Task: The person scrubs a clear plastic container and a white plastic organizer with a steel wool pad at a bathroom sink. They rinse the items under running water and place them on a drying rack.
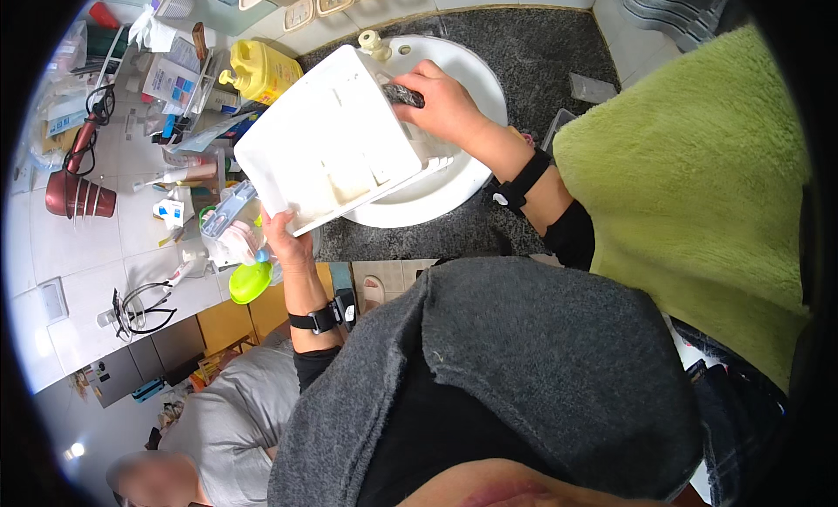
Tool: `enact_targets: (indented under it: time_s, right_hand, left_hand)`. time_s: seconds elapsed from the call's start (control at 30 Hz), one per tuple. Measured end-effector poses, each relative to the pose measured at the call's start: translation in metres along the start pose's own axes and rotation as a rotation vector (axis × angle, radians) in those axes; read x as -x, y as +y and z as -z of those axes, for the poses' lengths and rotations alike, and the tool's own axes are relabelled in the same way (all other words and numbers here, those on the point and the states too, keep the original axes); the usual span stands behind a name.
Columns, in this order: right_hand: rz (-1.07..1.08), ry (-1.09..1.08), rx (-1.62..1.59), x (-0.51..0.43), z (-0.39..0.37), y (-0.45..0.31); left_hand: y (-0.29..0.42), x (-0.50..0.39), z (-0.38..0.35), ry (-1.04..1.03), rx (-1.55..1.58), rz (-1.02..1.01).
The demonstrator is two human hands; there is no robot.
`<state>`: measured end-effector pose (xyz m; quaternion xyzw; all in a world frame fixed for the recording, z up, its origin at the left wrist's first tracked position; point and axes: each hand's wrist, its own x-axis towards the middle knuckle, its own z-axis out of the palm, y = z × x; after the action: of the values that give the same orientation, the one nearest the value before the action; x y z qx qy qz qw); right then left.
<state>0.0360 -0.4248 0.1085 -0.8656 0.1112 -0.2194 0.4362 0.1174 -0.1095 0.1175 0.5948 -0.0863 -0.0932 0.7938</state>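
A white plastic box (308, 127) with molded slots is held tilted above the white washbasin (488, 88). At its lower left corner, my left hand (285, 235) grips the edge. My right hand (445, 101) holds a dark, bristly-looking scrubber (403, 95) against the box's upper right side. What the scrubber is exactly, I cannot tell. Part of the basin is hidden behind the box, and a cream-coloured tap (373, 43) shows just past its far end.
A yellow pump jug (268, 68) stands beside the basin on the black speckled counter (543, 55). Left of it are crowded wall shelves and a red hair dryer (80, 189). A green towel (681, 180) hangs at right. Another person in a grey shirt (229, 409) is at lower left.
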Motion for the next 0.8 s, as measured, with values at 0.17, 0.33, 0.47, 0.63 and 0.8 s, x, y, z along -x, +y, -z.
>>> enact_targets:
  time_s: [0.17,0.33,0.47,0.63,0.8]
  right_hand:
    - [-0.071,-0.127,0.036,0.015,0.002,0.003]
    - [-0.064,-0.169,-0.085,0.05,0.008,0.012]
    - [-0.376,-0.243,-0.669,0.065,0.026,0.028]
    - [-0.508,-0.061,-0.806,0.043,0.034,0.058]
    - [-0.243,-0.008,-0.127,0.018,-0.017,0.064]
  left_hand:
    - [-0.004,0.005,-0.007,0.009,-0.007,-0.024]
    - [-0.002,0.009,-0.014,0.013,-0.047,-0.024]
    - [-0.002,0.008,-0.009,0.008,-0.063,0.008]
    - [0.001,0.001,0.008,0.045,-0.063,0.029]
    - [0.0,0.002,0.01,0.035,-0.049,0.025]
